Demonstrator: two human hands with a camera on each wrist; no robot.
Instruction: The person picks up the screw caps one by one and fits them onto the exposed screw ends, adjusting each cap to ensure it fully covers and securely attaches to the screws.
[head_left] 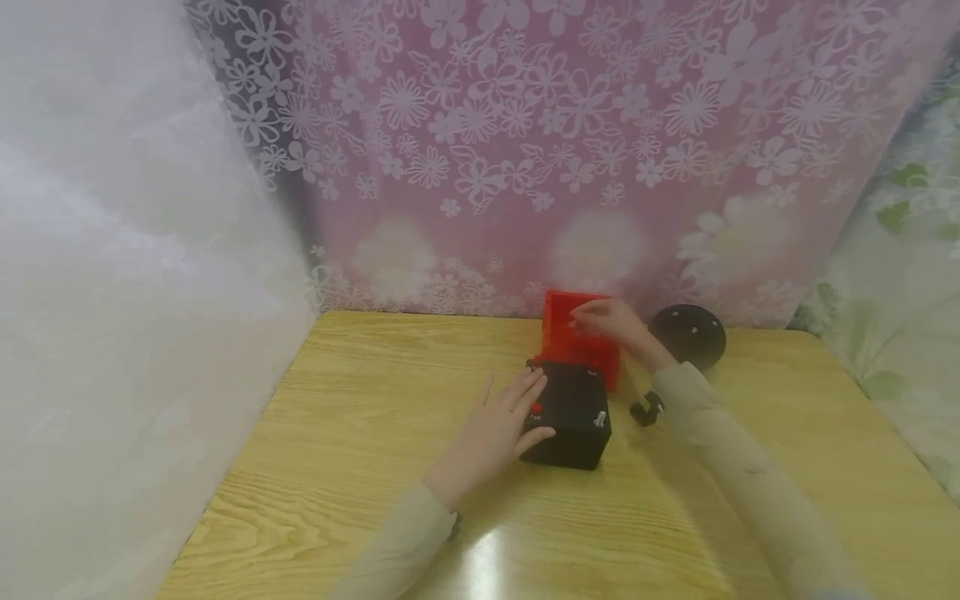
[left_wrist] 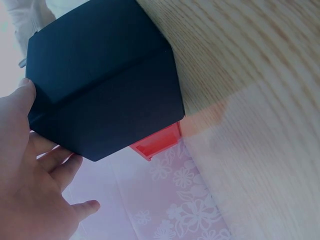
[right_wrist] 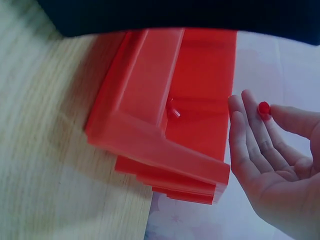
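A black box (head_left: 570, 396) stands on the table, a small red piece (head_left: 536, 409) and a pale, shiny peg (head_left: 600, 419) on its top. My left hand (head_left: 487, 433) rests along the box's left top edge, fingers mostly straight. Behind the box is a red open-fronted bin (head_left: 553, 325), and in the right wrist view a small red bit (right_wrist: 173, 110) lies inside it. Above the bin, my right hand (head_left: 611, 319) pinches a small red cylindrical piece (right_wrist: 264, 110) between thumb and fingertip, the other fingers extended.
Right of the bin stands a black round object (head_left: 686, 333) with several small light bits on top. A small black item (head_left: 647, 408) lies by the right sleeve. A pink flowered curtain (head_left: 480, 167) hangs behind the wooden table (head_left: 337, 433).
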